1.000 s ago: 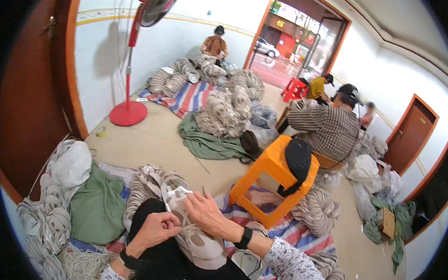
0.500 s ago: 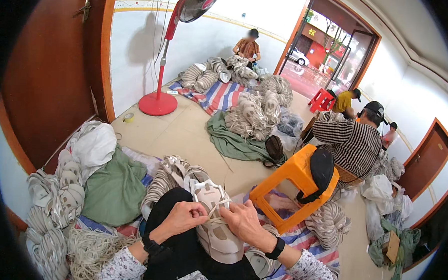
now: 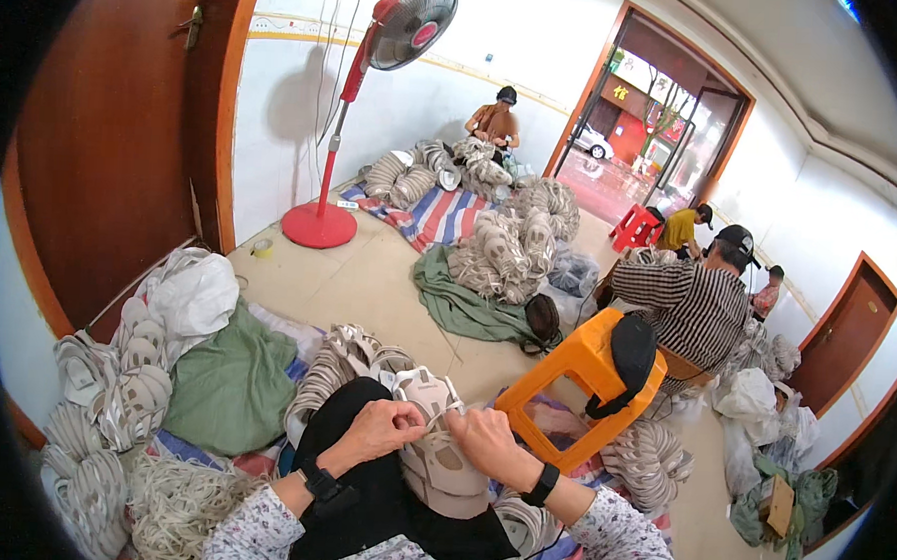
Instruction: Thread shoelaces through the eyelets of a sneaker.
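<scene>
A beige and white shoe upper [image 3: 445, 480] rests on my lap, its toe toward me. A pale shoelace [image 3: 432, 424] runs across its opening. My left hand [image 3: 380, 432] is closed in a pinch at the left side of the lacing, on the lace. From the other side, my right hand [image 3: 491, 447] pinches at the lace near the eyelets, fingers bent over the upper. The fingertips hide part of the lace. Left of my leg lies a tangled pile of pale laces [image 3: 189, 499]. Rows of nested shoe uppers [image 3: 329, 370] lie just beyond my knees.
At right front stands an orange stool [image 3: 535, 369] with a black cap [image 3: 633, 358] on it. More uppers [image 3: 143, 402] and a green cloth [image 3: 229, 381] lie left. A red-based fan [image 3: 319, 226] stands farther back. Several people sit working, one in a striped shirt [image 3: 683, 300].
My view has tilted slightly, shifting the room in the picture. Both hands remain at the lacing; the right hand's fingers are drawn in more tightly beside the eyelets.
</scene>
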A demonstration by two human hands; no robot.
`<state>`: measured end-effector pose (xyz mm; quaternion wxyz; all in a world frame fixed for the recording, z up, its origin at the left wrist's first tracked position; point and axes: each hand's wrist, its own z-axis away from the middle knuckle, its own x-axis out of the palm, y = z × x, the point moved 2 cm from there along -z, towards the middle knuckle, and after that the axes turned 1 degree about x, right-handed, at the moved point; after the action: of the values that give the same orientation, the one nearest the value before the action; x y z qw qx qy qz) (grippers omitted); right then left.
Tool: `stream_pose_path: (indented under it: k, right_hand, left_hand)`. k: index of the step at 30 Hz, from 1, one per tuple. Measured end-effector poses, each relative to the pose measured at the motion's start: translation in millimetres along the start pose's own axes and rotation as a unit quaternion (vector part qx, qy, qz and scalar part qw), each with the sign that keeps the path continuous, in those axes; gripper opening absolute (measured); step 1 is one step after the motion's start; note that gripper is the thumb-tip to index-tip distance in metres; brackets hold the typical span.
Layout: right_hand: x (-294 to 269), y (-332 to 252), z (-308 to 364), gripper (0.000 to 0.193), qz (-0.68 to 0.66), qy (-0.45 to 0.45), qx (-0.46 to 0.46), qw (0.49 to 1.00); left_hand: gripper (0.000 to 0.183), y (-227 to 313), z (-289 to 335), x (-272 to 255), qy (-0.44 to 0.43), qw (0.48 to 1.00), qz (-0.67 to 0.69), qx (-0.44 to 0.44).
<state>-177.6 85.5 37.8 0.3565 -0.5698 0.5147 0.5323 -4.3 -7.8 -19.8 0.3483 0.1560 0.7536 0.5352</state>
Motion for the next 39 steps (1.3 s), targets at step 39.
stream_pose_path:
  k: [39]
  right_hand:
    - [16,23,-18,0.014,-0.227,-0.013,0.057,0.972]
  left_hand:
    - [0.016,-3,0,1,0.02,0.999,0.002,0.025]
